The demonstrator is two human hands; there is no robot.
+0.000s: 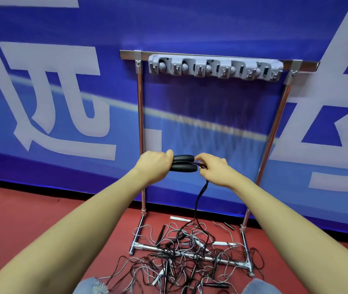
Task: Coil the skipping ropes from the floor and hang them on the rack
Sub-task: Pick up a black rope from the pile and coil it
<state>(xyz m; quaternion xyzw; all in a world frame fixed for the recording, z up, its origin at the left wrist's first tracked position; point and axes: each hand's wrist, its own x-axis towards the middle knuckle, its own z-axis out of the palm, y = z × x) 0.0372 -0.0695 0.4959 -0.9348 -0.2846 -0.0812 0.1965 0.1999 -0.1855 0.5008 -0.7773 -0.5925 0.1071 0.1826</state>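
Left hand (155, 164): curled round two black handles (183, 163), held side by side.
Right hand (213, 169): pinching the black rope (199, 198) just beside the handle ends.
Rope: hanging below the right hand to the tangled pile (186, 254) on the red floor (30, 213).
Rack (215, 67): above and beyond both hands, grey hooks along its top bar.

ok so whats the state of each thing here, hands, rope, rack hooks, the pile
left hand: grips both black handles
right hand: pinches the black cord by the handles
black cord: uncoiled, hanging to the floor
hook strip: nothing hung
rope pile: tangled on the floor
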